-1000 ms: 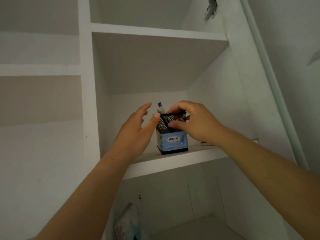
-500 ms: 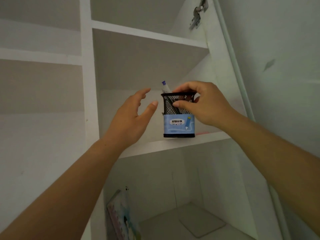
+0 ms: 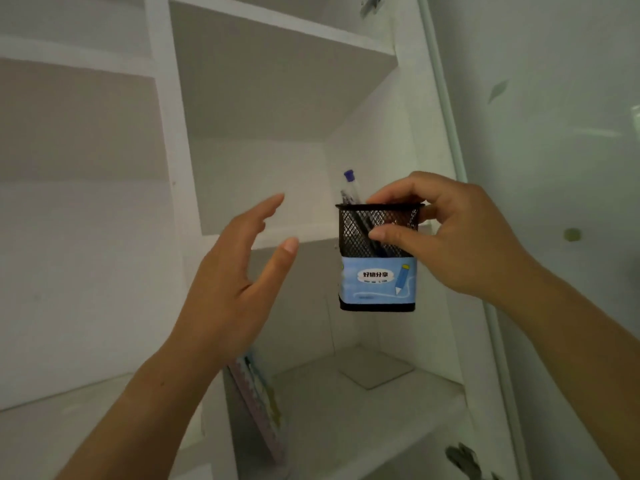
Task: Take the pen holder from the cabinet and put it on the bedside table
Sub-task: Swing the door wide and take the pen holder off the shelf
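Observation:
The pen holder (image 3: 377, 282) is a black mesh cup with a blue paper label, and a blue-capped pen (image 3: 351, 187) sticks out of its top. It hangs in the air in front of the white cabinet (image 3: 173, 168), below the level of the shelf (image 3: 291, 233). My right hand (image 3: 450, 237) pinches its rim, thumb on the front mesh and fingers over the top. To the left of the holder, my left hand (image 3: 235, 282) is spread and holds nothing, a short gap away from it.
The open cabinet door (image 3: 446, 140) stands just right of the holder. In the lower compartment a thin book (image 3: 258, 403) leans against the left wall and a flat square piece (image 3: 375, 370) lies on the floor. A pale wall fills the right side.
My right hand has lifted the pen holder off the shelf and carried it out and down, toward me. My left hand stayed beside it, spread, without touching it.

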The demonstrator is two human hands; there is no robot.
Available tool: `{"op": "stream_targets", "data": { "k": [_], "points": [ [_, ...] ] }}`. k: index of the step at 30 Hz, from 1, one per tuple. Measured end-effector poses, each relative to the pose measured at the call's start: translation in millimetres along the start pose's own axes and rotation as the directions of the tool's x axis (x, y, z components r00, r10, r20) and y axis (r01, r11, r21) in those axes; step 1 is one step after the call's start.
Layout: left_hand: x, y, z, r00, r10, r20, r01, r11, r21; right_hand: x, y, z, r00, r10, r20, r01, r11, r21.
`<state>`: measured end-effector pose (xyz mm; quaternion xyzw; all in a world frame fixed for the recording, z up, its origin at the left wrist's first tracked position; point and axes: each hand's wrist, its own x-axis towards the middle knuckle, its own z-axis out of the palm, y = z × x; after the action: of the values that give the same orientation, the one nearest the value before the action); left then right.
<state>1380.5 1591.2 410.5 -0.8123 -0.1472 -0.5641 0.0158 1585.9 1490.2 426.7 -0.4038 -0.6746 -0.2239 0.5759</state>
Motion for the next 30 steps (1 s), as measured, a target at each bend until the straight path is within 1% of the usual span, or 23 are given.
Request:
{"op": "stream_targets", "data": {
  "k": [7, 11, 13, 17, 19, 23, 26, 30],
  "points": [
    [-91, 2, 16, 0.990, -0.106, 0.097, 0.109, 0.994, -0.020, -84, -1, 32, 0.981, 0.058, 0.187, -0.073, 0.995, 0.074],
    [-143, 4, 23, 0.971, -0.203, 0.126, 0.210, 0.977, -0.045, -133, 6, 54, 0.964, 0.095, 0.248, -0.136, 0.979, 0.153],
    [-169, 5, 28, 0.954, -0.254, 0.159, 0.261, 0.965, -0.030, -157, 9, 66, 0.955, 0.115, 0.275, -0.165, 0.972, 0.166],
    [-216, 6, 39, 0.899, -0.381, 0.215, 0.379, 0.924, 0.051, -199, 17, 86, 0.923, 0.155, 0.352, -0.224, 0.961, 0.163],
    [-237, 9, 44, 0.867, -0.447, 0.221, 0.435, 0.894, 0.103, -216, 20, 93, 0.906, 0.168, 0.389, -0.242, 0.959, 0.149],
    [-268, 18, 52, 0.800, -0.553, 0.232, 0.535, 0.833, 0.141, -240, 25, 99, 0.870, 0.181, 0.459, -0.266, 0.955, 0.127],
    [-283, 32, 56, 0.767, -0.601, 0.224, 0.568, 0.799, 0.200, -255, 27, 97, 0.851, 0.154, 0.501, -0.270, 0.948, 0.168],
    [-295, 54, 58, 0.707, -0.683, 0.185, 0.631, 0.726, 0.272, -270, 25, 95, 0.828, 0.114, 0.548, -0.291, 0.925, 0.246]
  ]
}}
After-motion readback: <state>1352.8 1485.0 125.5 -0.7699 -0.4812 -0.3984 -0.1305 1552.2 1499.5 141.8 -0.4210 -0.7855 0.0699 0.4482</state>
